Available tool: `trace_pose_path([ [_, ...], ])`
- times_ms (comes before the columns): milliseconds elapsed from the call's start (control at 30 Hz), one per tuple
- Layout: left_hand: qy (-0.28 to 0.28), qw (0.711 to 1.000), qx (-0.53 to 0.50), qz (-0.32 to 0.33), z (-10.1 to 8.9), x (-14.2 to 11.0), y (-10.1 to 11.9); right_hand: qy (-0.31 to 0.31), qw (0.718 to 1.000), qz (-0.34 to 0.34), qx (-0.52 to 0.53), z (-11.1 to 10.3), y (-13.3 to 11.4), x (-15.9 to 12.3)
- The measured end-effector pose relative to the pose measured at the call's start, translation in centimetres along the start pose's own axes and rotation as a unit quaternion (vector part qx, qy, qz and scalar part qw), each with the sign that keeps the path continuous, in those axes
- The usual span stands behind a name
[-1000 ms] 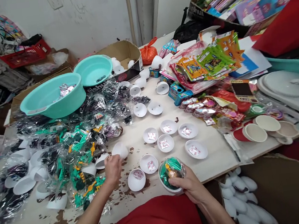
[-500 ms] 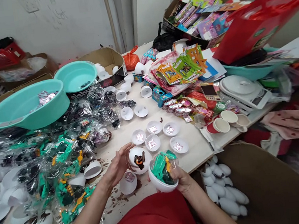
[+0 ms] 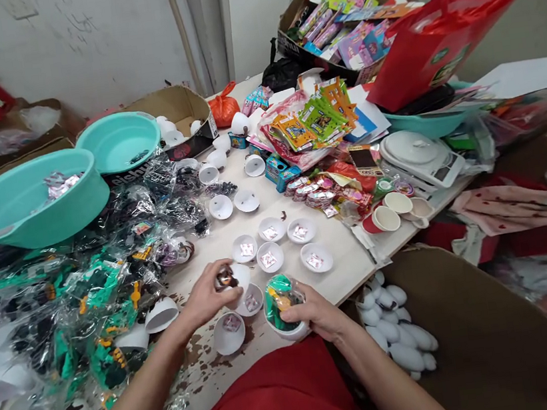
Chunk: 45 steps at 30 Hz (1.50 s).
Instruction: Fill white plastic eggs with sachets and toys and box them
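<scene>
My left hand (image 3: 209, 294) grips a white half eggshell (image 3: 243, 277) of plastic with a dark brown and orange print. It is tilted over another white half shell with a small pink packet inside. My right hand (image 3: 312, 311) holds a second white half shell (image 3: 290, 332) from the right side. Filling that one is a green and orange toy (image 3: 277, 302) in clear wrap, with my thumb pressed on it. Just beyond my hands stand several white half shells (image 3: 317, 268), open side up, each with a pink packet (image 3: 271, 233).
Bagged green and dark toys (image 3: 102, 281) are heaped at the left, below two turquoise basins (image 3: 29, 224). Snack packets (image 3: 316, 122), a white kitchen scale (image 3: 418, 152) and paper cups (image 3: 386, 219) lie at the right. White eggs (image 3: 407, 355) sit below the table edge.
My left hand has closed on the printed half shell and lifted it, uncovering a half shell with a packet. My right hand has tilted the toy-filled shell, its thumb now over the toy.
</scene>
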State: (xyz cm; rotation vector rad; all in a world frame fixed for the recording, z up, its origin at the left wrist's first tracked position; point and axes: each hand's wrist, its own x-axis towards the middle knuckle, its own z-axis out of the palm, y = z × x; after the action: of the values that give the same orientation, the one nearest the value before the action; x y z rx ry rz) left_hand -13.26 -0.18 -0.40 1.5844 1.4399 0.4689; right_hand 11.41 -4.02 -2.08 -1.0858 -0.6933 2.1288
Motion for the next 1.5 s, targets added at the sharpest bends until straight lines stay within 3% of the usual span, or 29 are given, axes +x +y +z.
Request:
trace_pose_path([
  [67,0.015,0.999,-0.037,-0.021,-0.3,-0.4,0.8,0.04,0.997,-0.015,-0.056,0.0,-0.1,0.4],
  [167,-0.043,0.998,-0.055,-0.012,0.4,-1.1,2.8,0.058,0.99,-0.023,-0.126,0.3,0.5,1.2],
  [333,-0.118,0.991,0.034,0.051,2.8,-0.9,4.4,0.041,0.974,-0.018,-0.22,0.7,1.4,1.8],
  [400,-0.124,0.99,0.044,0.043,3.2,-0.6,4.0,0.024,0.984,-0.013,-0.178,0.5,1.2,1.4],
  [567,-0.059,0.998,0.0,0.006,3.2,-0.1,3.3,0.015,0.998,-0.025,0.051,-0.3,1.7,0.5],
  [633,-0.082,0.996,-0.026,-0.014,3.0,-0.2,3.4,0.039,0.996,-0.022,0.082,-0.4,2.6,0.5],
  [733,-0.164,0.984,-0.063,-0.037,2.6,-0.4,3.7,0.077,0.992,-0.036,0.091,-0.1,3.8,0.6],
  [800,-0.184,0.98,-0.062,-0.035,2.1,-0.5,4.0,0.1,0.992,-0.05,0.06,0.1,3.9,0.5],
  [967,-0.152,0.985,-0.055,-0.053,1.6,-0.6,4.7,0.101,0.986,-0.071,-0.111,0.6,2.1,-0.4],
  [1200,-0.138,0.97,-0.176,-0.095,2.9,-1.9,4.4,0.09,0.971,-0.078,-0.205,1.1,0.1,-1.4],
  [1333,-0.129,0.99,-0.053,-0.026,2.3,-2.0,4.9,0.053,0.974,-0.067,-0.209,1.4,-0.2,-1.3],
  [1400,-0.145,0.989,0.018,0.013,1.6,-1.5,5.2,0.081,0.972,-0.076,-0.206,1.6,-0.1,-1.1],
  [1500,-0.173,0.984,0.043,0.018,0.7,-0.9,5.5,0.123,0.965,-0.082,-0.219,1.9,-0.1,-1.1],
])
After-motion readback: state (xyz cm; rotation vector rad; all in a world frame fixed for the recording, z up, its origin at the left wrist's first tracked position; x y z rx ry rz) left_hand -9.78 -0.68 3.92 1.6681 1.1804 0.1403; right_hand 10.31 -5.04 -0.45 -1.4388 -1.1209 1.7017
